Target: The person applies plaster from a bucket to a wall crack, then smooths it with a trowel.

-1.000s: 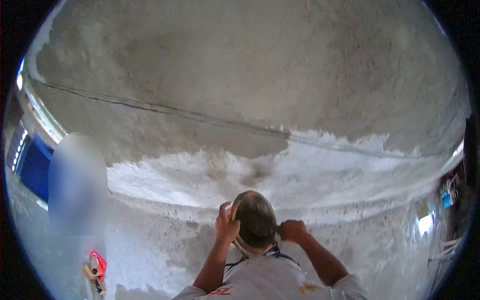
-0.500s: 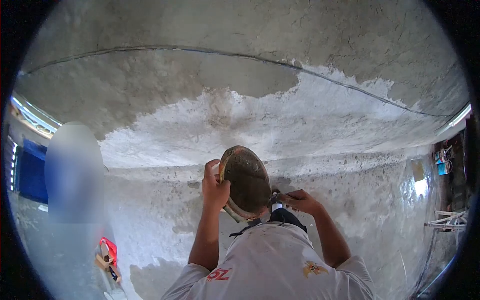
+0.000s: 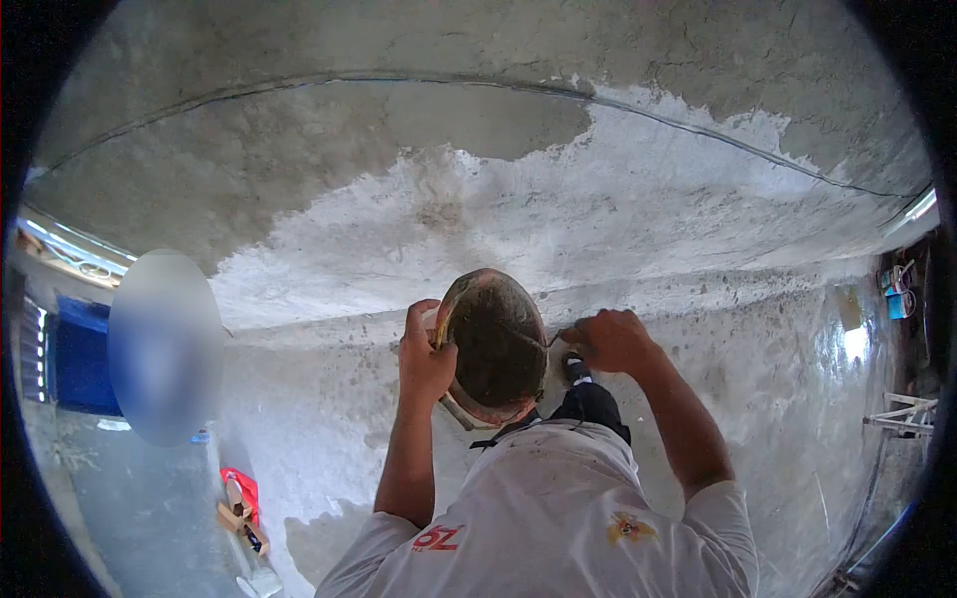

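My left hand [image 3: 427,359] is closed on the near left rim of a round bucket [image 3: 485,273], tipped so its mouth faces me. Dark grey wet mortar [image 3: 488,364] lies inside. On the other side, my right hand [image 3: 613,339] is wrapped round the handle of a trowel. The trowel's thin metal neck [image 3: 552,341] crosses the bucket's right rim, and its blade seems to lie in the mortar, hard to make out. My shoe [image 3: 575,367] shows below the right hand.
Ahead stands a wall with darker grey plaster [image 3: 299,149] above a pale patch [image 3: 618,189]; a line or cable [image 3: 478,82] crosses it. A red bag [image 3: 239,488] and a cardboard box [image 3: 239,526] lie lower left. A pale frame [image 3: 902,414] and blue containers [image 3: 899,302] stand right.
My right hand has risen from below the bucket's right side to beside its rim, bringing the trowel's neck over the mortar. The bucket has shifted slightly up in view, still in my left hand.
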Action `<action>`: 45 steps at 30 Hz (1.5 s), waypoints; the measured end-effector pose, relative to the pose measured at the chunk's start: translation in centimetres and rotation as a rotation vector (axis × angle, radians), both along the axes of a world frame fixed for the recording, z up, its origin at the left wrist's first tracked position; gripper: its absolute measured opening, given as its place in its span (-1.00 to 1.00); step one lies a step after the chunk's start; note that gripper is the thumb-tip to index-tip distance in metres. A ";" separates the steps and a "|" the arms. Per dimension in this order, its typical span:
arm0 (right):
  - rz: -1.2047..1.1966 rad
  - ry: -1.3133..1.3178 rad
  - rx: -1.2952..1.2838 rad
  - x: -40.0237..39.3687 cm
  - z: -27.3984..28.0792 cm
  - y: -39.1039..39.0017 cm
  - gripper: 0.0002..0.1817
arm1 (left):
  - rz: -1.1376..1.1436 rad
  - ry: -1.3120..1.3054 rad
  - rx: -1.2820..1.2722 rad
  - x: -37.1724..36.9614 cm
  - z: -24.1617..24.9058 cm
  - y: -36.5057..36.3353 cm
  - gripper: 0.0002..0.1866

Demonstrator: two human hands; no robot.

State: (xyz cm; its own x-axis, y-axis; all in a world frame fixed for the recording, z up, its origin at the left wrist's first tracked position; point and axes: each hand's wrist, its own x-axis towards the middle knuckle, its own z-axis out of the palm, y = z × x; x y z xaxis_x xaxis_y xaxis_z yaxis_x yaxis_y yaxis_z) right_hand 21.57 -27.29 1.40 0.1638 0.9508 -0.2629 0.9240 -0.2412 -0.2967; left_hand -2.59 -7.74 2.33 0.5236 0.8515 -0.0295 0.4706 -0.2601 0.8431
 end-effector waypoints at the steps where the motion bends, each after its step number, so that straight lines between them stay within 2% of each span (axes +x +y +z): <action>1: -0.001 -0.001 0.003 0.6 0.0 0.8 -0.67 | -0.012 -0.001 0.004 0.4 0.3 -0.2 -0.39; 3: 0.101 -0.125 -0.177 1.6 -1.1 2.3 -0.65 | -0.014 -0.002 0.009 1.2 0.4 -0.5 -0.39; 4: 0.109 -0.127 -0.175 2.1 -1.6 2.7 -0.65 | -0.024 -0.018 0.017 1.7 0.4 -0.5 -0.40; 7: 0.210 -0.104 -0.148 3.4 -1.7 3.9 -0.71 | -0.021 -0.033 0.014 3.1 0.5 -0.6 -0.42; 10: 0.160 0.002 -0.283 4.8 -0.3 5.0 -0.65 | -0.009 -0.027 -0.017 4.7 0.4 -0.8 -0.46; 12: 0.160 0.183 -0.188 6.4 -0.6 4.6 -0.56 | -0.005 -0.016 -0.040 5.8 0.3 -1.0 -0.47; 13: 0.161 0.193 -0.187 7.5 -1.0 4.7 -0.56 | -0.029 0.025 -0.025 6.4 0.2 -1.0 -0.43; 15: 0.087 0.442 -0.441 9.8 -2.0 4.9 -0.44 | -0.053 0.070 -0.006 7.8 0.3 -1.2 -0.39; 16: 0.091 0.445 -0.437 10.8 -2.8 4.5 -0.44 | -0.042 0.069 -0.023 8.5 0.5 -1.4 -0.39; 18: 0.006 0.722 -0.517 12.8 -5.3 3.4 -0.51 | -0.022 0.066 -0.032 9.6 0.3 -1.6 -0.39; 19: 0.014 0.721 -0.512 14.0 -7.2 2.5 -0.51 | -0.033 0.027 -0.013 9.8 -0.5 -1.4 -0.38; 21: -0.097 1.025 -0.471 15.7 -10.7 0.4 -0.54 | -0.041 -0.014 0.015 10.5 -0.6 -1.7 -0.38; 22: -0.240 1.074 -0.413 15.8 -8.3 -0.7 -0.55 | -0.006 -0.053 -0.066 11.0 -0.2 -2.1 -0.36; 23: -0.234 1.070 -0.406 16.7 -9.8 -1.6 -0.55 | 0.029 -0.094 -0.149 11.5 0.3 -2.4 -0.35; 25: -0.295 1.420 -0.479 19.1 -13.7 -3.6 -0.57 | 0.070 -0.072 -0.149 12.6 1.8 -3.3 -0.35; 27: -0.528 1.434 -0.300 19.2 -13.7 -6.3 -0.63 | 0.108 -0.062 -0.154 13.6 2.1 -3.9 -0.35; 29: -0.505 1.555 -0.228 19.7 -12.3 -7.7 -0.65 | 0.143 -0.142 -0.112 14.3 1.5 -4.2 -0.30; 30: -0.500 1.564 -0.274 20.4 -13.5 -8.3 -0.61 | 0.138 -0.222 -0.173 14.7 0.9 -4.0 -0.22; 31: -0.695 1.445 -0.181 19.7 -12.9 -9.1 -0.57 | 0.132 -0.244 -0.170 15.2 1.4 -4.1 -0.22; 33: -0.500 1.527 -0.125 20.2 -15.7 -9.8 -0.64 | 0.171 -0.151 -0.185 15.9 2.8 -4.5 -0.21; 36: -0.378 1.348 -0.189 20.7 -14.8 -9.8 -0.64 | 0.134 -0.204 -0.142 16.2 2.5 -4.3 -0.23; 37: -0.331 1.277 -0.219 20.2 -13.8 -9.8 -0.66 | 0.106 -0.243 -0.142 16.2 2.6 -4.2 -0.26; 38: -0.406 1.230 -0.238 18.9 -10.4 -9.3 -0.68 | 0.102 -0.245 -0.143 16.2 2.6 -4.0 -0.26; 39: -0.413 1.230 -0.238 18.0 -9.3 -9.3 -0.68 | 0.098 -0.200 -0.126 16.1 2.8 -3.9 -0.27; 41: -0.003 0.745 0.230 16.8 -8.0 -9.4 -0.63 | 0.091 -0.160 -0.116 15.9 2.9 -3.5 -0.27; 45: -0.121 0.576 0.125 15.4 -8.1 -9.0 -0.56 | 0.070 -0.245 -0.127 15.4 3.3 -2.8 -0.30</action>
State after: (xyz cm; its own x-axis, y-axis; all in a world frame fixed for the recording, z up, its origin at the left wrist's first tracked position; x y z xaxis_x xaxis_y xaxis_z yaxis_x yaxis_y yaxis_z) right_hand 36.99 -36.25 -6.66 0.1374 0.9637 -0.2289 0.5744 -0.2658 -0.7742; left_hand 12.77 -10.58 5.60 0.4680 0.8835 -0.0181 0.2619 -0.1191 0.9577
